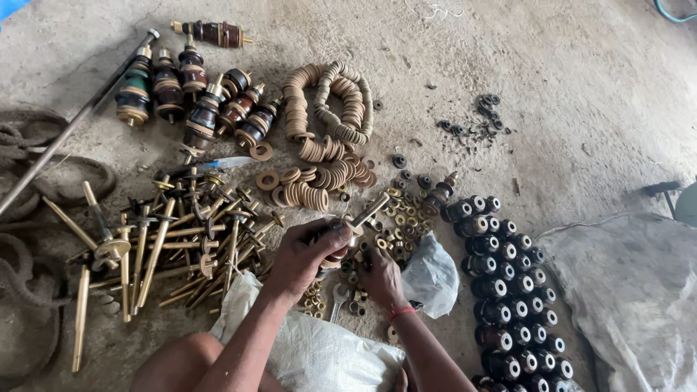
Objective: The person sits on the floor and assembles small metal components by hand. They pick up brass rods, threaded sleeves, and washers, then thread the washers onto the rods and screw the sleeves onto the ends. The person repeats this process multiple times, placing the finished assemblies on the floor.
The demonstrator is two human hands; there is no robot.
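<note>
A person seated on a concrete floor (552, 65) grips a threaded brass stud (363, 215) in the left hand (305, 254), fingers wrapped tight around its lower part so the rod juts up and to the right. The right hand (379, 276) rests palm down on a scatter of brass nuts and washers (396, 218) just beside the stud, its fingers curled among them; whether they pinch anything cannot be told. A spanner (337, 299) lies between the wrists. To the left lies a heap of brass rods (181, 247); beyond it stand assembled brown bushings (196, 94) and strings of tan washers (330, 109). Rows of black insulators (508, 290) line the right side, near a white sack (319, 352).
</note>
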